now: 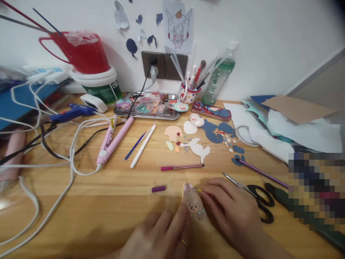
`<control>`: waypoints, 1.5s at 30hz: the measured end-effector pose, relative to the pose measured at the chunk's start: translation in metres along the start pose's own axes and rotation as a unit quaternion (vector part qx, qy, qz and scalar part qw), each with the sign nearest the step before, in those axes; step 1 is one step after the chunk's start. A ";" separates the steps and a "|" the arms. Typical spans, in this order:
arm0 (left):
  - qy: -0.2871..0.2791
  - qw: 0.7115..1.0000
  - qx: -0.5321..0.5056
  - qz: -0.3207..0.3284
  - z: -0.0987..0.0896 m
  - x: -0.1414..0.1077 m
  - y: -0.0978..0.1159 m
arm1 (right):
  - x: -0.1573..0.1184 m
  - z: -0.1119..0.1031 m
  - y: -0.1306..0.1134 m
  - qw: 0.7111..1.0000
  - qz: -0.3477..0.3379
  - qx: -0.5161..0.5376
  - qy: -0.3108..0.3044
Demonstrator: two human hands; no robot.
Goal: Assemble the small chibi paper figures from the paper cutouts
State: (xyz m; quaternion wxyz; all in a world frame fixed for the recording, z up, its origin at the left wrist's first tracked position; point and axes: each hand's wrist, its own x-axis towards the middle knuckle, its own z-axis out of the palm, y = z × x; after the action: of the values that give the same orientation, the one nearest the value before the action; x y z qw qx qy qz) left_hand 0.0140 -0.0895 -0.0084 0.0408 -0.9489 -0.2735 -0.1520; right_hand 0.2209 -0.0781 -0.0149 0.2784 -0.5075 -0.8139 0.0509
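A small flat cartoon character figure, glossy and pale with a drawn face, lies on the wooden table between my hands. At its left edge, the fingers of my left hand are closed and pin it. My right hand is at its upper right, fingertips pinched around a thin yellow piece that reaches the figure's top. What that piece belongs to is hidden by the fingers. Just left of the figure lies a purple pen cap. Beyond it rests a magenta fineliner pen.
Scissors and a purple pen lie beside my right hand. Paper cut-outs spread ahead. A pink hair straightener, white cables and a blue glue gun occupy the left. A metal tray stands at the back.
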 end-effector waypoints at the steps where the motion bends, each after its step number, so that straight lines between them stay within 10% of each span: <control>1: 0.004 1.000 -0.023 -0.005 -0.002 0.002 -0.003 | 0.000 -0.001 0.001 1.000 0.012 0.010 0.003; 10: -0.071 0.978 -0.192 -0.039 0.003 0.027 -0.040 | 0.003 -0.013 0.005 0.998 0.007 0.063 -0.010; 19: -0.059 0.956 -0.241 -0.154 0.000 0.032 -0.031 | -0.004 -0.011 -0.002 0.999 -0.030 0.024 -0.034; 45: -0.050 0.947 -0.261 -0.179 0.003 0.030 -0.028 | 0.000 -0.006 -0.002 0.991 -0.115 -0.012 -0.069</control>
State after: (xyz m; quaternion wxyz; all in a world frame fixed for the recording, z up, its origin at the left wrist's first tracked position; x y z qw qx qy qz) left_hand 0.0240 -0.0496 -0.0018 -0.2493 -0.8683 -0.3912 -0.1756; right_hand 0.2221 -0.0806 -0.0089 0.2196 -0.4090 -0.8846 0.0439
